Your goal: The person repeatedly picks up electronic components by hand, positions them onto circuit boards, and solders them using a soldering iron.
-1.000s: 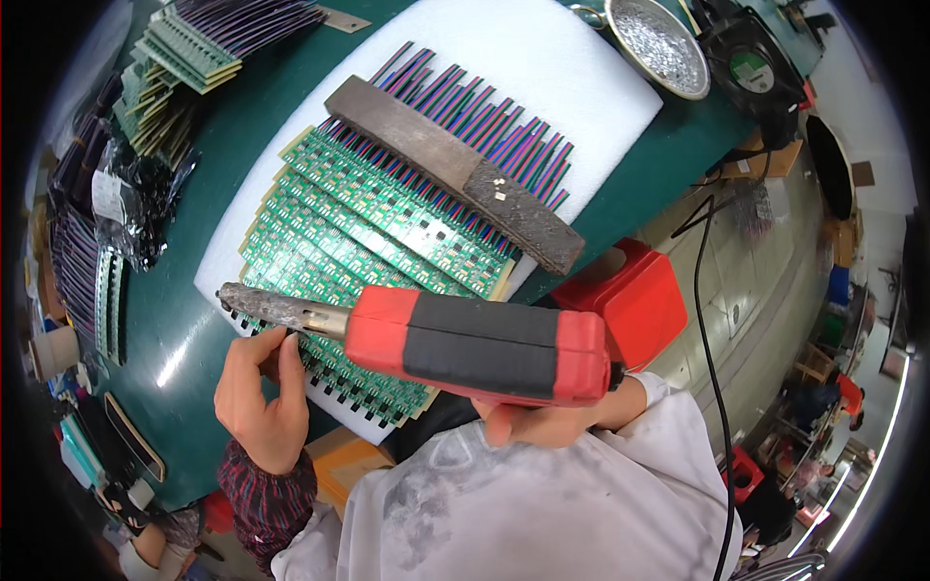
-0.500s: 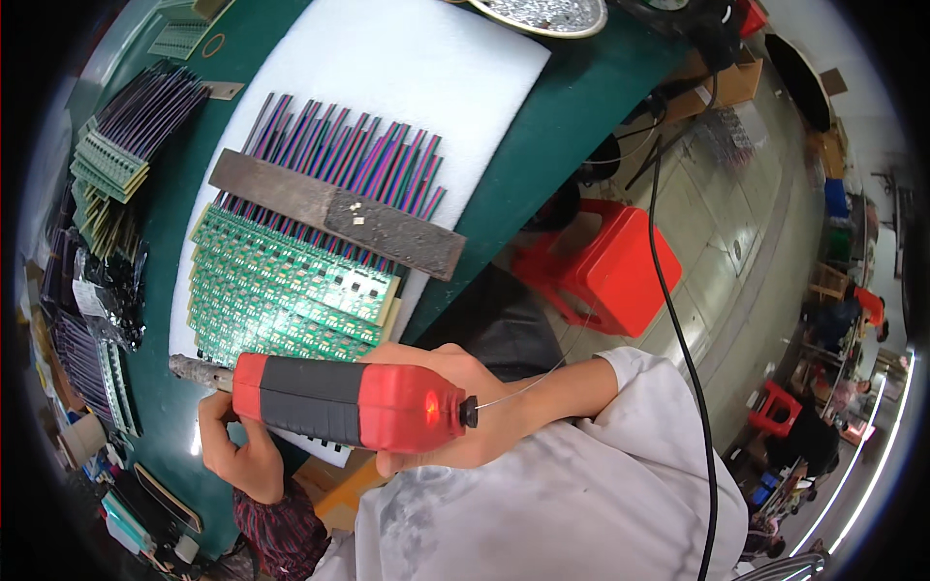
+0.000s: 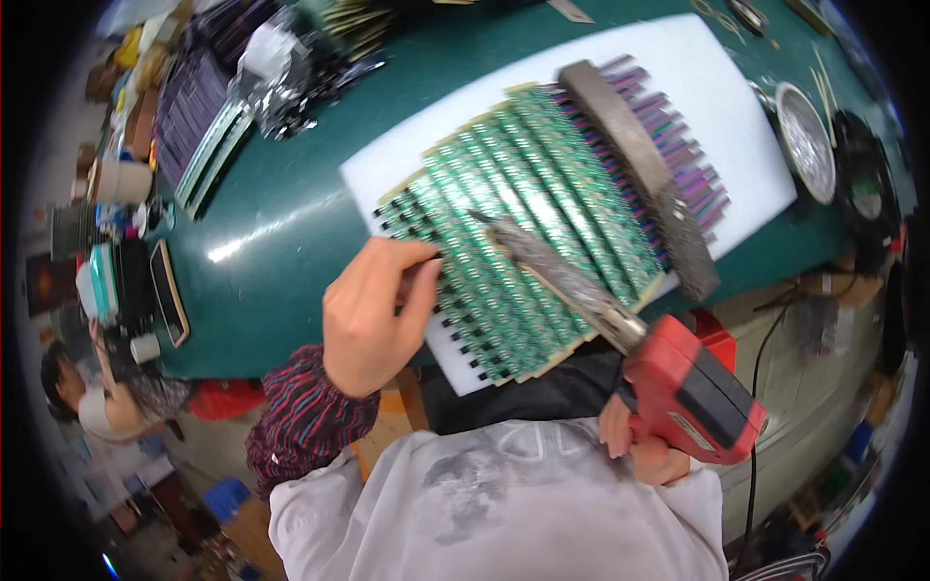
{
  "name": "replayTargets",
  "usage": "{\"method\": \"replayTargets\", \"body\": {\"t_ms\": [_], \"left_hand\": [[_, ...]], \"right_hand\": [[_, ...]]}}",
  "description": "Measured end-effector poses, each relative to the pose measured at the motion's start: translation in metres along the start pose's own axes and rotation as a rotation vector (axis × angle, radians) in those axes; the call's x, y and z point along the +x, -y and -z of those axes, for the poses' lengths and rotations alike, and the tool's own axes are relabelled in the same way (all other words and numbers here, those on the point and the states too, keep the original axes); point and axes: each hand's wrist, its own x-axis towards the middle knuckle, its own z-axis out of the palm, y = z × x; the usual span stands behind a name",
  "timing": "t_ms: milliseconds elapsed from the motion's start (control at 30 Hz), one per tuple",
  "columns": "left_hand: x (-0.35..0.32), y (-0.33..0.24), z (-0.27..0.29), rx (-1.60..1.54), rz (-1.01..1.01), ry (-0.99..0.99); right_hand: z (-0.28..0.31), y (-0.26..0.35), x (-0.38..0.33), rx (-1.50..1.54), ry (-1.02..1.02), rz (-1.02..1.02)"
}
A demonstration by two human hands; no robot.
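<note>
A: Left hand point(image 3: 370, 315)?

B: At the near-left edge of the fanned circuit boards point(image 3: 513, 218), by the small black parts point(image 3: 460, 337) lined up there. Thumb and forefinger drawn together, other fingers curled. Picture is soft at that spot; cannot tell whether anything is pinched between them. Striped sleeve point(image 3: 315, 407) at the wrist.

A: Right hand point(image 3: 661, 463)?

B: Low, right of centre, close to the white shirt point(image 3: 552, 513). Wrapped round the handle of a red-and-black soldering gun point(image 3: 690, 392), partly hidden by its body. Grey rod slants up and left, its end over the boards.

A: The boards themselves?

B: Green, overlapping in rows, spread on a white foam sheet point(image 3: 756, 145) on the green worktop point(image 3: 281, 300). Coloured wires point(image 3: 696, 165) run out on their right side; a dark bar point(image 3: 625, 145) lies across these.

A: Surroundings?

B: Crumpled plastic bag point(image 3: 281, 82) on the worktop, upper left, well apart from the foam. Another person point(image 3: 111, 407) at the far left, one forearm raised
</note>
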Motion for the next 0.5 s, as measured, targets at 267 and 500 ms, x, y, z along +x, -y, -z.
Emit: {"method": "replayTargets", "body": {"t_ms": [267,500], "left_hand": [[0.000,0.009,0.001,-0.021,-0.030,-0.041],[0.003,0.009,-0.004,-0.009,-0.051,-0.067]], "right_hand": [[-0.001,-0.062,-0.048,0.182,0.093,0.460],[0.005,-0.055,-0.048,0.240,0.069,0.187]]}}
